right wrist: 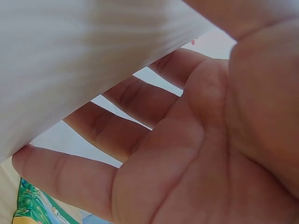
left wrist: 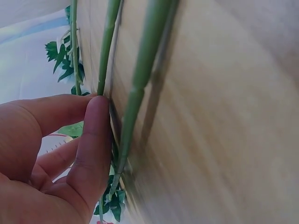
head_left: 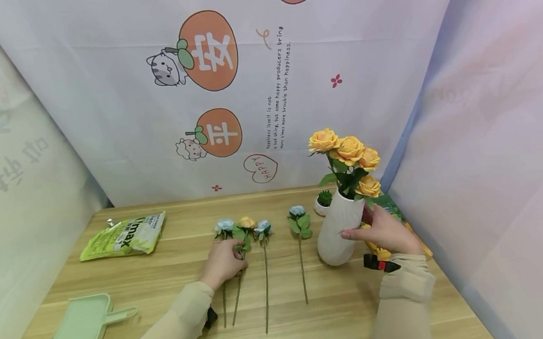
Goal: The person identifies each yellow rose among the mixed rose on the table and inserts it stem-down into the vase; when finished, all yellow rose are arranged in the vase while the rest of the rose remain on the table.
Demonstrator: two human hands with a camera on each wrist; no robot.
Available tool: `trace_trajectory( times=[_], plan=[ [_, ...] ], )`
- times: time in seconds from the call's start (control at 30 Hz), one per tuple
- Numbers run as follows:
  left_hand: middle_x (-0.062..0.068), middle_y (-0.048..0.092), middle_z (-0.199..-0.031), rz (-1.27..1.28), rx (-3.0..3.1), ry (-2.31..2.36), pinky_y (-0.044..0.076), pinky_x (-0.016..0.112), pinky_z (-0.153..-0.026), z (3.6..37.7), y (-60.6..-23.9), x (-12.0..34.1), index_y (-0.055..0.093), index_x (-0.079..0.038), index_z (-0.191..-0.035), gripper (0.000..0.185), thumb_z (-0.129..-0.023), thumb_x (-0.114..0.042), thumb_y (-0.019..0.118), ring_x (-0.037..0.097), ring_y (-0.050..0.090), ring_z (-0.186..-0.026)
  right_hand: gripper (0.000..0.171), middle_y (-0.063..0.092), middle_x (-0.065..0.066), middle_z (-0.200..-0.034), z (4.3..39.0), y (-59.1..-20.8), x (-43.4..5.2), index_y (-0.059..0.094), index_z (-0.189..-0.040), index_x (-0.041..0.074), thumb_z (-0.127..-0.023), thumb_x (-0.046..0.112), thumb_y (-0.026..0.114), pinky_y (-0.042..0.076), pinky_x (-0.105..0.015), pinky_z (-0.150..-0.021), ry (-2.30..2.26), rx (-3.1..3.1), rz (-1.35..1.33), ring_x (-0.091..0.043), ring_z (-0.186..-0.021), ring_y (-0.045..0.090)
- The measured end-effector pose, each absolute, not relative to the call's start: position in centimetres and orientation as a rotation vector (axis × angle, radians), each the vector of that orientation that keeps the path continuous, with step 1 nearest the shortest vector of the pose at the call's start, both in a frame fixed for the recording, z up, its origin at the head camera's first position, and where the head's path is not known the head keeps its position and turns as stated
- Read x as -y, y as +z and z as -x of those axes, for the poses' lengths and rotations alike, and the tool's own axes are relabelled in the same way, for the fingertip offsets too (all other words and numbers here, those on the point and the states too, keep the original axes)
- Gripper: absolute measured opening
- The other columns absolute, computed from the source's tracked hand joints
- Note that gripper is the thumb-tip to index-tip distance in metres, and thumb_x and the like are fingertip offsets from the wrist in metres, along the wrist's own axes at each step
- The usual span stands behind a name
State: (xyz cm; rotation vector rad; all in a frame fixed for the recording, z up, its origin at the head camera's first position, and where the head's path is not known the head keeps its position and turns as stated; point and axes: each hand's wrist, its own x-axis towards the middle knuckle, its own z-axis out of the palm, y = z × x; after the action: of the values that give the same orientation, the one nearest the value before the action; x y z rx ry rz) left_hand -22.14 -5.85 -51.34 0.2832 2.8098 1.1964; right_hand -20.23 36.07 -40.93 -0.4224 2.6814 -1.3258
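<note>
1. Hands are working at the far half of the wooden table (head_left: pixel 165 284), and we are seeing both at once from the head view.
2. We are watching the left hand (head_left: pixel 222 264) pinching the yellow rose stem (head_left: pixel 239 278) just below its bloom; the grip is narrow, thumb and forefinger closing on the green stem, as the left wrist view shows (left wrist: pixel 105 60).
3. That stem is lying flat on the table, with blue rose stems (head_left: pixel 265 276) lying at its 9 and 3 o'clock, and another blue rose (head_left: pixel 301 252) lying farther toward 3 o'clock.
4. We are seeing the right hand (head_left: pixel 384 232) cupping the white ribbed vase (head_left: pixel 336 231), its grip wide, fingers curving round the vase's side.
5. The vase is standing upright at 3 o'clock from the loose stems, holding yellow roses (head_left: pixel 347 155).
6. A small potted succulent (head_left: pixel 324 201) is sitting at 11 o'clock of the vase.
7. A green dustpan (head_left: pixel 80 328) and a green pouch (head_left: pixel 126 237) are lying far toward 9 o'clock.
</note>
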Motion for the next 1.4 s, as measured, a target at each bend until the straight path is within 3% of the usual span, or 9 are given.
trace_trajectory(
  times=[0.1,0.13,0.23,0.47,0.63,0.87,1.1,1.27,1.4],
  plan=[
    [-0.003,0.068,-0.072,-0.267,-2.778,1.238,0.062,0.050,-0.091,22.2,-51.2,5.9,0.069,0.001,-0.139,0.057,-0.085,0.002,0.086,0.014,0.066,-0.049,0.117,0.024,-0.023,-0.175,20.3,-41.0,-36.1,0.008,-0.174,0.012,-0.093,0.041,0.087,0.038,-0.064,-0.119,-1.350,-2.663,0.426,-0.046,-0.157,0.030],
    [-0.003,0.068,-0.072,-0.264,-2.764,1.254,0.065,0.045,-0.076,22.2,-51.1,5.9,0.069,0.002,-0.139,0.057,-0.084,0.003,0.085,0.015,0.067,-0.050,0.117,0.024,-0.022,-0.175,20.3,-41.0,-36.1,0.007,-0.174,0.013,-0.094,0.040,0.087,0.038,-0.065,-0.119,-1.358,-2.658,0.429,-0.046,-0.157,0.030],
    [-0.002,0.069,-0.074,-0.264,-2.741,1.267,0.061,0.034,-0.058,22.4,-50.8,6.0,0.067,0.003,-0.140,0.059,-0.084,0.003,0.085,0.016,0.067,-0.051,0.117,0.024,-0.022,-0.175,20.3,-41.0,-36.1,0.007,-0.174,0.013,-0.094,0.040,0.087,0.038,-0.065,-0.119,-1.361,-2.660,0.432,-0.046,-0.157,0.030],
    [-0.002,0.069,-0.081,-0.264,-2.798,1.242,0.057,0.032,-0.060,22.9,-49.5,5.9,0.066,0.003,-0.142,0.061,-0.083,0.002,0.081,0.014,0.065,-0.060,0.117,0.026,-0.022,-0.174,20.3,-41.1,-36.2,0.008,-0.174,0.014,-0.093,0.042,0.087,0.040,-0.063,-0.118,-1.347,-2.683,0.438,-0.046,-0.156,0.033],
    [-0.003,0.070,-0.086,-0.290,-2.822,1.288,0.059,0.032,-0.071,23.1,-47.8,5.2,0.066,0.002,-0.143,0.059,-0.085,0.001,0.079,0.012,0.066,-0.069,0.117,0.025,-0.023,-0.174,20.2,-41.2,-36.3,0.008,-0.174,0.013,-0.093,0.041,0.087,0.039,-0.064,-0.119,-1.349,-2.684,0.432,-0.047,-0.156,0.032],
    [0.006,0.075,-0.103,-0.353,-2.688,1.607,0.065,0.031,-0.066,23.4,-42.8,3.0,0.060,-0.002,-0.152,0.063,-0.091,-0.001,0.079,0.019,0.076,-0.074,0.117,0.025,-0.023,-0.174,20.2,-41.2,-36.2,0.007,-0.174,0.014,-0.094,0.042,0.087,0.038,-0.065,-0.119,-1.350,-2.689,0.445,-0.047,-0.156,0.032],
    [0.011,0.073,-0.109,-0.547,-2.608,1.894,0.067,0.033,-0.071,24.0,-37.3,-0.1,0.059,-0.003,-0.153,0.062,-0.095,-0.003,0.078,0.021,0.077,-0.087,0.116,0.028,-0.023,-0.173,20.3,-41.3,-36.2,0.009,-0.174,0.013,-0.093,0.042,0.087,0.041,-0.064,-0.118,-1.362,-2.683,0.443,-0.045,-0.156,0.034],
    [0.011,0.072,-0.111,-0.628,-2.485,2.088,0.068,0.043,-0.076,24.1,-34.2,-2.5,0.056,-0.004,-0.155,0.062,-0.098,-0.007,0.079,0.023,0.077,-0.088,0.115,0.027,-0.022,-0.174,20.4,-41.3,-36.2,0.011,-0.174,0.012,-0.093,0.040,0.088,0.039,-0.065,-0.118,-1.383,-2.664,0.456,-0.045,-0.156,0.033],
    [0.012,0.071,-0.114,-0.666,-2.323,2.283,0.067,0.041,-0.079,24.0,-32.2,-4.5,0.052,-0.006,-0.159,0.065,-0.099,-0.006,0.078,0.024,0.077,-0.091,0.114,0.026,-0.022,-0.174,20.4,-41.3,-36.2,0.012,-0.173,0.010,-0.093,0.041,0.088,0.039,-0.064,-0.118,-1.373,-2.669,0.455,-0.045,-0.156,0.032]
  ],
)
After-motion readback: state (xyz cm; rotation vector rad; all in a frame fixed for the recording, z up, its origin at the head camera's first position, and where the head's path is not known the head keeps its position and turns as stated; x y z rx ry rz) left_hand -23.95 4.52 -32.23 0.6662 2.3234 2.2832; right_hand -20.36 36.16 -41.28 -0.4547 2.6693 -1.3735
